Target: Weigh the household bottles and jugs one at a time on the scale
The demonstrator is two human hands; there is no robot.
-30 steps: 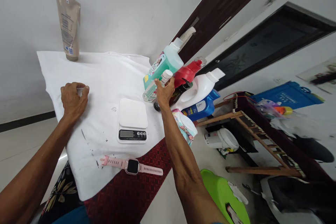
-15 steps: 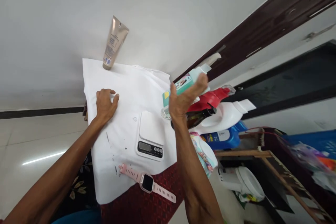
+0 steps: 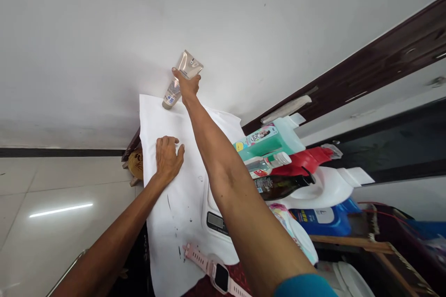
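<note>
The right hand point(image 3: 189, 86) is wrapped around the beige tube point(image 3: 171, 94), which stands on its cap at the upper centre of the frame, on the white cloth point(image 3: 163, 222) near the wall. The left hand point(image 3: 168, 158) lies on the cloth, fingers loosely curled, apparently holding nothing. Such a narrow cap could tip if the grip slackens. The right forearm crosses above the scale point(image 3: 215, 221); dropping low, it might nudge that or the clear bottle point(image 3: 259, 165), and a dragged cloth could shift the watch point(image 3: 221, 278).

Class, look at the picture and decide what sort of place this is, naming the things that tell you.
Probably a room in a home: cleaning-type bottles, such as the green one, a tiled floor and a pink watch.
</note>
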